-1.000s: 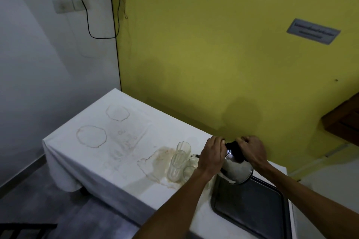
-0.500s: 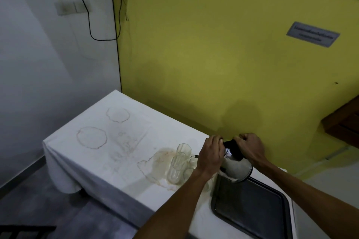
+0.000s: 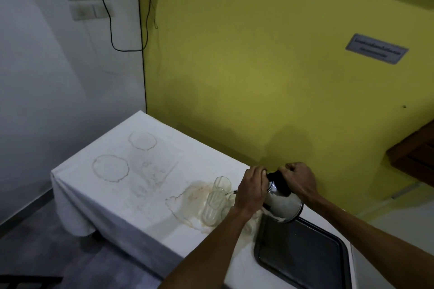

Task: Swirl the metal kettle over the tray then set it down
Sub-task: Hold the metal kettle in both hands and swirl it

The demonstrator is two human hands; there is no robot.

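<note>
A shiny metal kettle (image 3: 283, 205) with a black top hangs tilted just above the far left corner of a dark tray (image 3: 303, 256). My left hand (image 3: 252, 189) wraps its left side near the top. My right hand (image 3: 299, 179) grips the black top from the right. The kettle's base points down toward the tray, and my left hand hides most of the spout.
Clear ribbed glasses (image 3: 217, 202) stand just left of the kettle on a brown stain. The white tablecloth (image 3: 122, 195) carries ring stains at the left. A yellow wall runs behind the table, with a dark wooden piece (image 3: 415, 155) at the right.
The kettle and both hands stay over the tray's far corner, shifting only slightly while the kettle's tilt changes a little.
</note>
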